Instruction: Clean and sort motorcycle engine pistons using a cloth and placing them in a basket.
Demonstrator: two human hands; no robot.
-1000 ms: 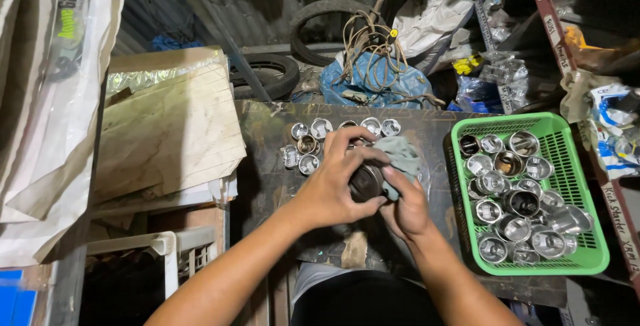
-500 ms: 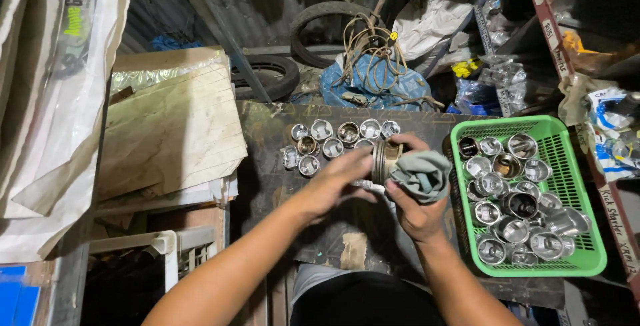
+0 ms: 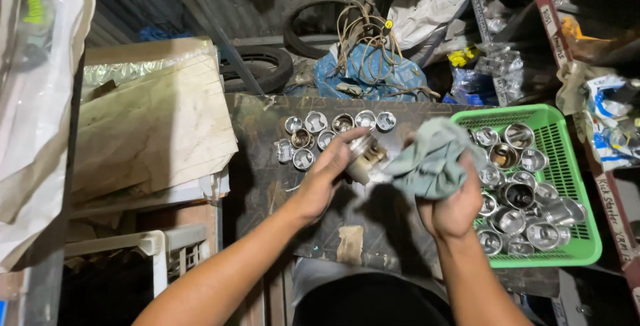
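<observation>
My left hand (image 3: pixel 325 178) grips a round metal cup-shaped part (image 3: pixel 365 156) over a dark worktop (image 3: pixel 267 186). My right hand (image 3: pixel 455 207) clutches a crumpled grey-green rag (image 3: pixel 430 164) just right of that part, apart from it. Several similar shiny metal parts (image 3: pixel 319 134) stand in rows on the worktop beyond my left hand. A green plastic basket (image 3: pixel 575 166) at the right holds several more of these parts.
A slab of worn cardboard (image 3: pixel 150 126) lies at the left over white crates (image 3: pixel 167 253). Behind the worktop are tyres (image 3: pixel 263 69), a blue bag with tangled cord (image 3: pixel 367 66) and plastic bags. A shelf edge (image 3: pixel 600 186) runs down the right.
My hands have parted: the right hand drew the rag away to the right, and the left hand now holds the metal part alone, closer to the rows.
</observation>
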